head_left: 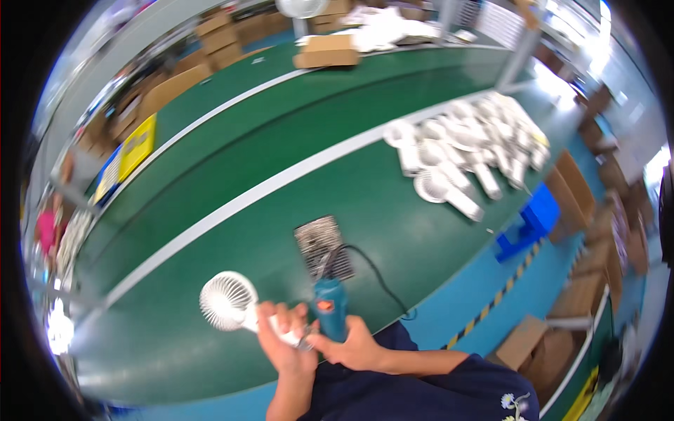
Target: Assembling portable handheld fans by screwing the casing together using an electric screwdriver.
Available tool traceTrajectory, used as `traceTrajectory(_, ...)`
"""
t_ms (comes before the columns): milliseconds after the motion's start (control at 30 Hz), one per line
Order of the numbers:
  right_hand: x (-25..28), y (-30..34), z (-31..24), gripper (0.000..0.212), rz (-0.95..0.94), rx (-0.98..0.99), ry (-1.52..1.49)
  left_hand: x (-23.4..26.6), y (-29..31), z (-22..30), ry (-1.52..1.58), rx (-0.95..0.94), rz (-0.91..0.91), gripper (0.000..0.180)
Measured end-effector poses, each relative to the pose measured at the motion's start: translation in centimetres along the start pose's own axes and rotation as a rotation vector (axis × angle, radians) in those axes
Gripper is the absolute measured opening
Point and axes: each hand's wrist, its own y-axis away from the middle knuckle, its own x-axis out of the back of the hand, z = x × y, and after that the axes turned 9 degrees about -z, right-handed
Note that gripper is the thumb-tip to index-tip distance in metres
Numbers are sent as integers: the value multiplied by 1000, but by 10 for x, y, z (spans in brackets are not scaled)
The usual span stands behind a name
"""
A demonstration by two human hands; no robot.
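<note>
My left hand (pixel 288 340) is closed around the handle of a white handheld fan (pixel 229 300). The fan's round grille points to the left, and the handle's end comes out by my right fingers. My right hand (pixel 354 345) is wrapped round the lower part of a teal corded power tool (pixel 329 306), which looks like an electric screwdriver. Its working end meets the fan handle between my hands, where fingers partly hide it. Just beyond the tool lies a flat rectangular tray (pixel 316 238) with rows of small metallic pieces, too blurred to name.
A black cable (pixel 379 274) loops across the green table (pixel 232 242) toward its near edge. Many white handheld fans (pixel 456 144) are heaped at the right. A blue plastic piece (pixel 531 219) and cardboard boxes (pixel 577 298) stand beyond the right edge. Another carton (pixel 328 51) sits at the back.
</note>
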Motion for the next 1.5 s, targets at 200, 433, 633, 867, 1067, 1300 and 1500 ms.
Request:
traceTrajectory(200,3,14,-29,16,164,133,1,-33,-15,-16,13,124,-148,30)
traceTrajectory(433,10,-3,-53,16,202,186,42,-58,-58,-5,-17,100,-208,27)
traceTrajectory(633,43,-14,-67,21,265,264,-13,-101,-70,-41,-232,155,-214,25)
traceTrajectory(867,75,-13,-65,18,439,275,-97,-97,-79,-90,-349,432,-273,26)
traceTrajectory(1067,105,-15,-100,9,533,386,-179,-145,-98,-123,-252,533,-410,24)
traceTrajectory(1300,86,-19,-106,13,516,339,-281,-146,-117,-102,-233,442,-368,27)
traceTrajectory(1500,98,-14,-105,26,450,355,-244,-140,-104,-109,-233,440,-357,26)
